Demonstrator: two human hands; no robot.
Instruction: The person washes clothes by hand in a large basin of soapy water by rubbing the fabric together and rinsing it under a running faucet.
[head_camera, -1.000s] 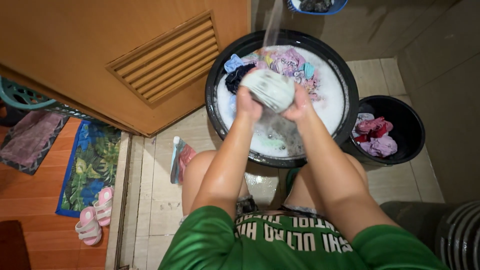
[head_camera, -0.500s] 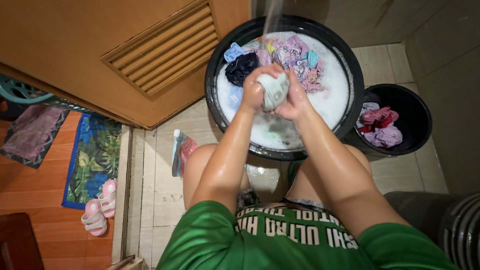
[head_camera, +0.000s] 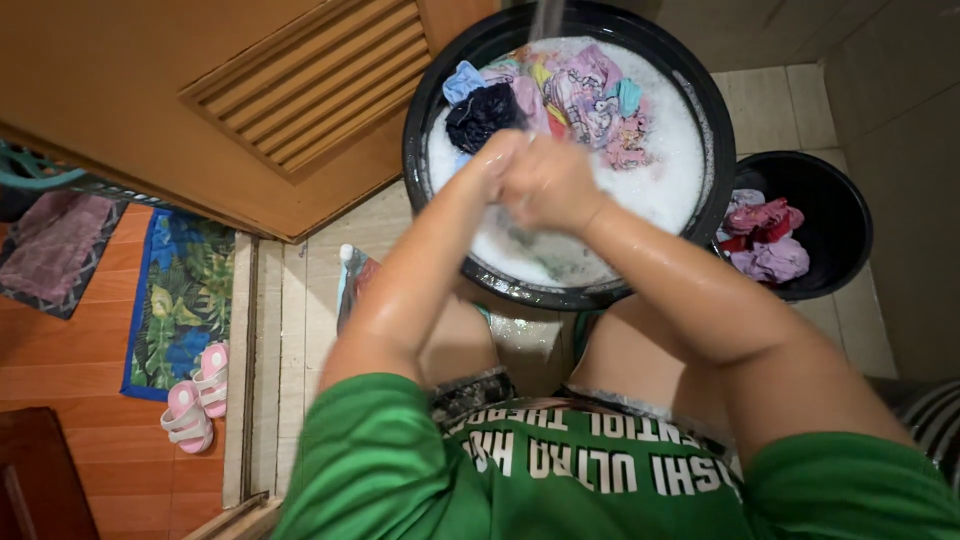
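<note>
Two wet hands are pressed together over a soapy basin.

Nearest, a green shirt (head_camera: 600, 480) and bare knees are seen. The left hand (head_camera: 497, 160) and right hand (head_camera: 552, 183) are clasped tight against each other above the suds; whether cloth is gripped between them cannot be told. The black basin (head_camera: 425, 110) is set just beyond the knees, with coloured clothes (head_camera: 560, 95) heaped at its far side. A smaller bucket (head_camera: 845, 215) with pink garments stands to the right. Pink sandals (head_camera: 198, 395) lie near left.
</note>
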